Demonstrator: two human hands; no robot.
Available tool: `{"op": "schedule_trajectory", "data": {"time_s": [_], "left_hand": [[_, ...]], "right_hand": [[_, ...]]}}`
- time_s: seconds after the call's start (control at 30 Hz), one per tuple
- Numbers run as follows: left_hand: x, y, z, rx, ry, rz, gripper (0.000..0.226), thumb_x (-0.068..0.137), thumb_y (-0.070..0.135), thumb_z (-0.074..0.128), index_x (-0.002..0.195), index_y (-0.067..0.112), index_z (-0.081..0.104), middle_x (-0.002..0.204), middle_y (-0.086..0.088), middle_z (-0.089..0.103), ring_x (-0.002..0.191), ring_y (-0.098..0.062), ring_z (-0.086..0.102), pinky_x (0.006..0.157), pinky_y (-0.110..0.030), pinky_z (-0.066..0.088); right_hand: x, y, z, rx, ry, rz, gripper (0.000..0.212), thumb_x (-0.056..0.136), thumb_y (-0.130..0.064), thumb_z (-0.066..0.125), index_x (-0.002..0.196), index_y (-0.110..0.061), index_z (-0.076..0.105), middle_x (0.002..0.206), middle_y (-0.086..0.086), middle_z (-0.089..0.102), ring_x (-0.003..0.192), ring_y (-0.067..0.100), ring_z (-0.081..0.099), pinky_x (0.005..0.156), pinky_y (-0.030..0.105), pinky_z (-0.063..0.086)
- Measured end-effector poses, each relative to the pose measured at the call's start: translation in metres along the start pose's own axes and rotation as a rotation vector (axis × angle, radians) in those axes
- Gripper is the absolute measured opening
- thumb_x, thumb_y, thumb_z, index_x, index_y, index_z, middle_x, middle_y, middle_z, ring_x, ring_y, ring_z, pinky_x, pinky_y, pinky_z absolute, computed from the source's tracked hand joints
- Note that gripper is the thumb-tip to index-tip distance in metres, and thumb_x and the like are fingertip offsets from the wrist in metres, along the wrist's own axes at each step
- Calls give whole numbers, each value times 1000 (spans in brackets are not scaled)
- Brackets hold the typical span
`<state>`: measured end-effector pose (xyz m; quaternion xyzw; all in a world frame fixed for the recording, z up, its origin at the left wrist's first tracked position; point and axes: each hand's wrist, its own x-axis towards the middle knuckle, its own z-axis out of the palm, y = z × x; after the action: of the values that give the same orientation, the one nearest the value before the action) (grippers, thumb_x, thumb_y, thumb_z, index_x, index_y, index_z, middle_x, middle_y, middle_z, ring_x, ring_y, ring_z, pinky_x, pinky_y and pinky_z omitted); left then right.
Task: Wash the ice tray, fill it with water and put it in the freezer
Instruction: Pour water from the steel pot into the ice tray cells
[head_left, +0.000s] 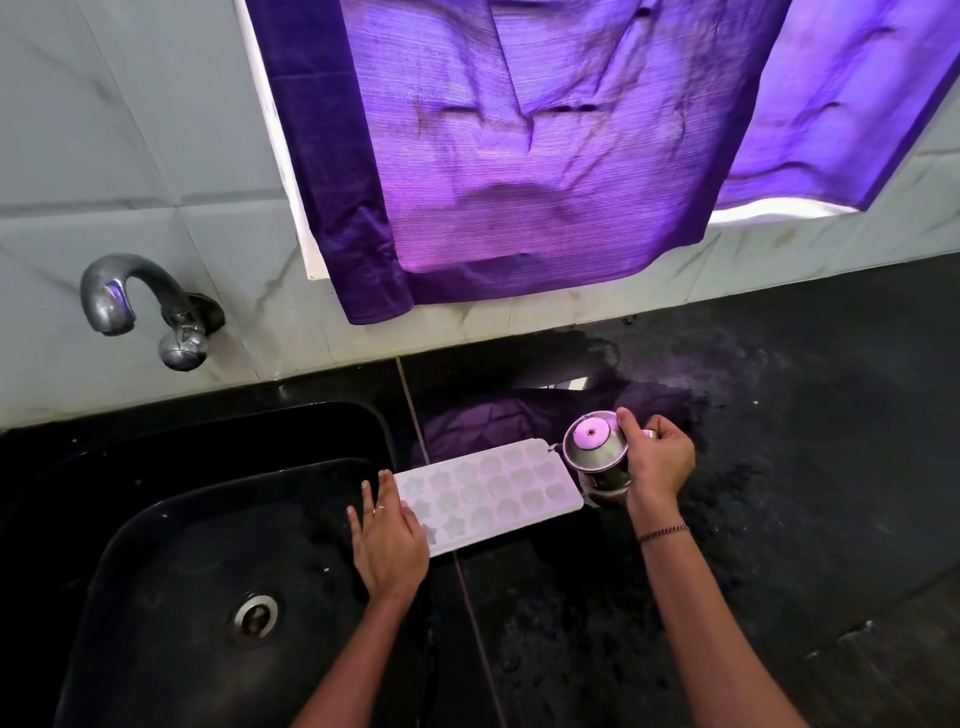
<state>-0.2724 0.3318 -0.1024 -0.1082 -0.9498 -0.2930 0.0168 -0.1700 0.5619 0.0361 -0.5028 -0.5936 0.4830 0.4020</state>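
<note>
I find the ice tray (493, 488) flat on the counter (779, 467) beside the sink (208, 519), left hand (387, 540) pressing its end with straight fingers (387, 484), right hand (657, 462) gripping a steel jug (595, 449) at the other end; a hasty pour could overshoot the shallow moulds and flood the counter.

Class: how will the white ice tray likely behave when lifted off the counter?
The ice tray looks thin and long, so it may flex if lifted by one end. Its shallow open cells would likely spill water when tilted. The left hand resting flat on it suggests it slides easily.
</note>
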Motion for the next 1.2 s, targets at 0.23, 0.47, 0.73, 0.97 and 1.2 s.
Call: {"op": "schedule_trajectory", "data": {"time_s": [0.23, 0.47, 0.73, 0.97, 1.2], "left_hand": [[0, 0, -1, -4, 0, -3, 49, 97, 15, 34, 146, 7, 31, 151, -5, 35, 146, -19, 17, 120, -39, 6], [0, 0, -1, 9, -7, -5, 50, 97, 16, 34, 146, 8, 30, 152, -5, 34, 146, -18, 16, 120, -39, 6], [0, 0, -2, 7, -4, 1, 49, 97, 15, 34, 146, 7, 31, 151, -6, 35, 146, -20, 18, 120, -39, 7], [0, 0, -1, 1, -7, -6, 50, 97, 15, 34, 146, 8, 31, 151, -5, 35, 146, -20, 18, 120, -40, 7], [0, 0, -1, -13, -7, -17, 50, 97, 16, 33, 146, 9, 30, 152, -3, 34, 146, -18, 16, 120, -39, 7]], "right_hand": [[2, -1, 1, -17, 1, -8, 51, 77, -18, 75, 48, -14, 33, 48, 0, 35, 49, 12, 28, 54, 29, 32], [1, -3, 2, 49, -15, 24, 51, 76, -16, 75, 50, -15, 32, 48, -1, 33, 50, 11, 27, 52, 27, 31], [5, 0, 5, 269, -39, 241, 48, 75, -13, 75, 52, -18, 32, 54, 0, 38, 54, 12, 33, 55, 27, 35], [-2, -1, 14, 227, -64, 178, 50, 76, -12, 75, 51, -18, 31, 52, -2, 35, 53, 11, 30, 55, 27, 33], [-10, -3, 19, 29, -71, -6, 52, 77, -14, 74, 50, -15, 30, 49, 0, 30, 51, 13, 24, 51, 27, 27]]}}
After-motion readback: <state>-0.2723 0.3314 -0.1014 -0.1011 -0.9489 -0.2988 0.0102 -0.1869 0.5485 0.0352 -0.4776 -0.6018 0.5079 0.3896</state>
